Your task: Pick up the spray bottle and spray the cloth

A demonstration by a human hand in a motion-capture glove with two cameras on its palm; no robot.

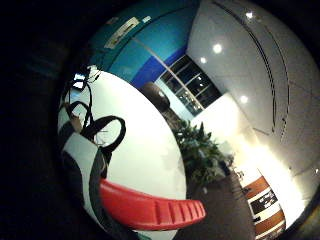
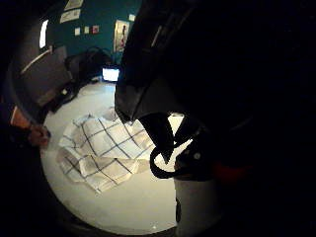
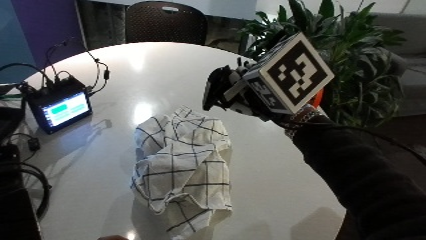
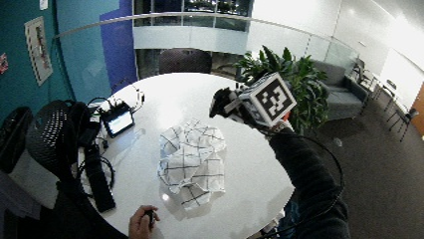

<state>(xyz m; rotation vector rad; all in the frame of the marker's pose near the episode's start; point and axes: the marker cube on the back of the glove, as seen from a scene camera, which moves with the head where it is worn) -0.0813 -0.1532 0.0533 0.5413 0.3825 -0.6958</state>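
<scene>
Right now my gloved right hand [image 3: 233, 95] is raised above the round white table [image 3: 166, 65], sitting right of centre in the outside view, just above and to the right of the cloth. My fingers are curled around the spray bottle [image 2: 197, 197], which the hand mostly hides from outside; only a sliver of orange-red shows behind my wrist. The thumb-side palm view shows the bottle's dark spray head and pale body close against my palm, and the little-finger-side view shows its red trigger [image 1: 150, 207] jutting out beside the white body. Whether a finger rests on that trigger, I cannot tell.

The white cloth with dark checks [image 3: 183, 167] lies crumpled on the table at the centre of the outside frame, below my hand and apart from it. In the thumb-side view it lies spread on the tabletop beyond the bottle's nozzle.

My bare left hand [image 4: 144, 222] rests at the table's near edge, low in the wide view. A small lit screen [image 3: 60, 109] with cables stands at the left of the table. A dark chair [image 3: 166, 22] and a leafy plant [image 3: 339, 55] stand beyond the table's far side.
</scene>
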